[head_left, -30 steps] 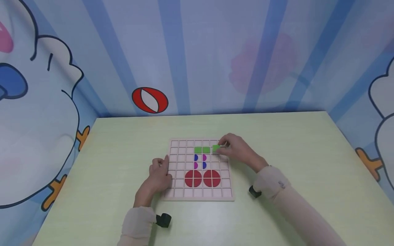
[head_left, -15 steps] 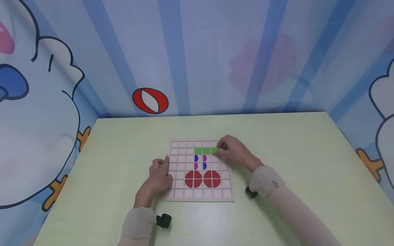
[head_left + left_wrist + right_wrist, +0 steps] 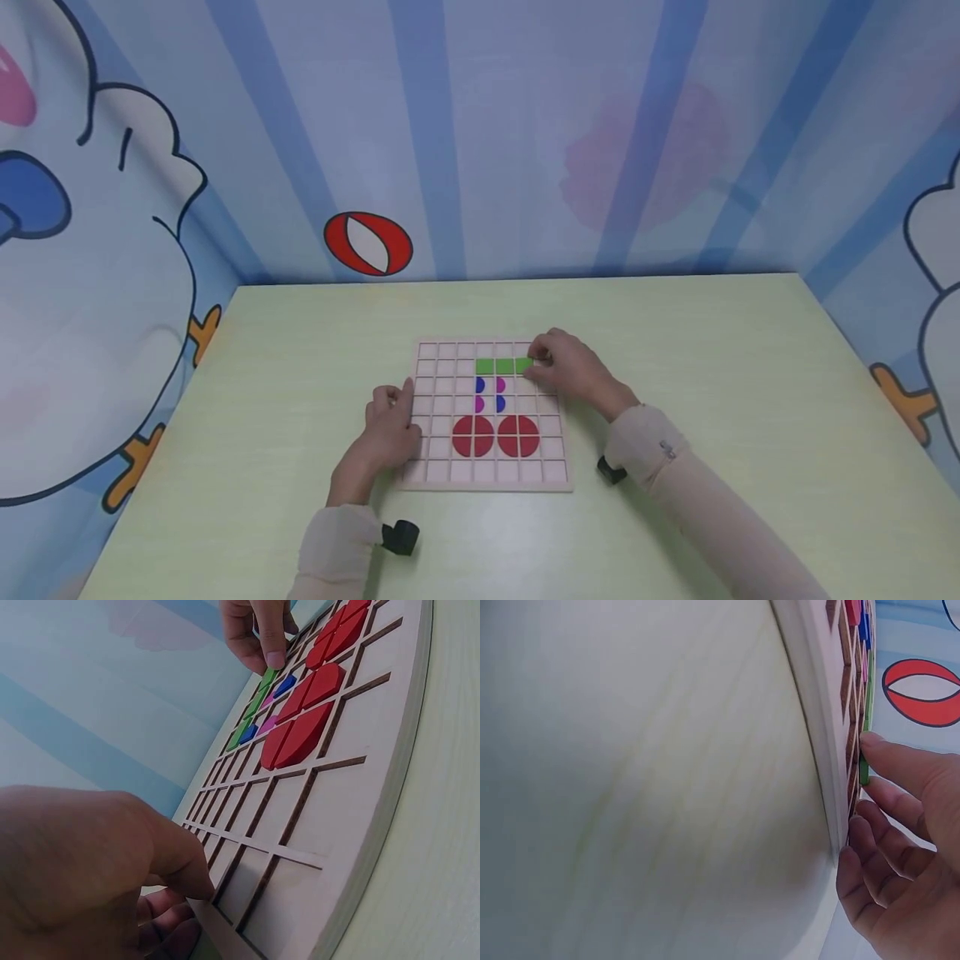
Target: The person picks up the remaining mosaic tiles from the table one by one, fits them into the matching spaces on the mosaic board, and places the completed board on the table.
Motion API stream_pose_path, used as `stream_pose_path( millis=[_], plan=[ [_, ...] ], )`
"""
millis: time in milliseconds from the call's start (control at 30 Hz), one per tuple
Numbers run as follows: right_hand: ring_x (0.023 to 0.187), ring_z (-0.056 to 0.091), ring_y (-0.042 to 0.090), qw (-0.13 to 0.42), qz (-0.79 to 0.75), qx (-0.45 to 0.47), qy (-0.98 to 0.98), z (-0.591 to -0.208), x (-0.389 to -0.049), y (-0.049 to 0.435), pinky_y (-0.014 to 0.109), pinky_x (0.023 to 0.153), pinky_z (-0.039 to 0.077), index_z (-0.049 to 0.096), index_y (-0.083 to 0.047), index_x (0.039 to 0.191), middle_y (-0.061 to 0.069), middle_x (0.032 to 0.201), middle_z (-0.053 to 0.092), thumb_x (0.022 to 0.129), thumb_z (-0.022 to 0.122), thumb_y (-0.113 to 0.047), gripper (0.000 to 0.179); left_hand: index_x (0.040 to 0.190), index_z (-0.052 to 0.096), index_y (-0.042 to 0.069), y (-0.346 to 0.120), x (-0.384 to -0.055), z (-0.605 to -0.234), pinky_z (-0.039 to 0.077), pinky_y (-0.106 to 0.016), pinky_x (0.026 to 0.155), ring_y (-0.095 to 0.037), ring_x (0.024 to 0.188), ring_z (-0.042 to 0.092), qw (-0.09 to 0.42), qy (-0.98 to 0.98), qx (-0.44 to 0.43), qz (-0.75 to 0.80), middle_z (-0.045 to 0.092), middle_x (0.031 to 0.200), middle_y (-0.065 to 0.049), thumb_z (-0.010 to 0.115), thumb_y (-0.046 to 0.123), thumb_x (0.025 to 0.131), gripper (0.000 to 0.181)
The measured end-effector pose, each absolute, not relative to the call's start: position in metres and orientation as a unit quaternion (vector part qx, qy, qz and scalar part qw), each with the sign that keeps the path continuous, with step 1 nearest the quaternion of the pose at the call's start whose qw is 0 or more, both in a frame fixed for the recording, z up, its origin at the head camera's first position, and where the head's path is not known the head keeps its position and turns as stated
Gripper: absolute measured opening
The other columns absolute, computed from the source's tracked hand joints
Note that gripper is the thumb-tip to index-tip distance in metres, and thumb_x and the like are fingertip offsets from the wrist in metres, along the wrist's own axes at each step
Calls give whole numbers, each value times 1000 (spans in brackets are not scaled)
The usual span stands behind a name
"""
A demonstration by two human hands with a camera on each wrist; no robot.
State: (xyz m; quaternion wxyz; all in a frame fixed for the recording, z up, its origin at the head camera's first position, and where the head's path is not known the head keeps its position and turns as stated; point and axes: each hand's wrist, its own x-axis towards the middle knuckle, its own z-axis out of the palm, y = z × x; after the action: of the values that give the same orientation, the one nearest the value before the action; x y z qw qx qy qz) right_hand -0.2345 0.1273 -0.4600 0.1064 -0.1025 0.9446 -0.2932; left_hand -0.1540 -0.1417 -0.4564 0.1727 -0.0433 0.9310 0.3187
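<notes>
A pale wooden grid board point(image 3: 487, 486) lies on the table. My right hand point(image 3: 573, 368) pinches a green square tile point(image 3: 865, 774) between thumb and finger, at the right end of a row of green tiles point(image 3: 495, 367) near the board's far side. Below that row sit small blue half-round pieces point(image 3: 480, 385) and magenta half-round pieces point(image 3: 500, 385). Red quarter-round pieces point(image 3: 304, 735) form two discs nearer the front. My left hand point(image 3: 390, 429) holds the board's left edge; the left wrist view shows a digit on the rim and other fingers beside it, partly hidden.
The light green tabletop point(image 3: 300, 333) extends around the board. Behind it rises a blue striped wall point(image 3: 510, 167) with cartoon pictures, including a red and white ball point(image 3: 368, 243). Black cameras point(image 3: 401, 537) sit on both wrists.
My right hand has moved slightly left and down, bringing the green tile against the end of the green row. The left hand keeps its place on the board's edge.
</notes>
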Motion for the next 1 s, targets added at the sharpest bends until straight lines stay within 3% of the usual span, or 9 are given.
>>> stream_pose_path(
  millis=[1000],
  plan=[
    [98,51,21,119,-307,-109,938,-459,-235,131,37,89,47,63,-13,110,2,108,55,88,66,-28,27,154,10,8,-142,-154,-458,38,-47,95,-30,121,24,169,931,-40,321,18,141,-15,43,7,92,71]
  ],
)
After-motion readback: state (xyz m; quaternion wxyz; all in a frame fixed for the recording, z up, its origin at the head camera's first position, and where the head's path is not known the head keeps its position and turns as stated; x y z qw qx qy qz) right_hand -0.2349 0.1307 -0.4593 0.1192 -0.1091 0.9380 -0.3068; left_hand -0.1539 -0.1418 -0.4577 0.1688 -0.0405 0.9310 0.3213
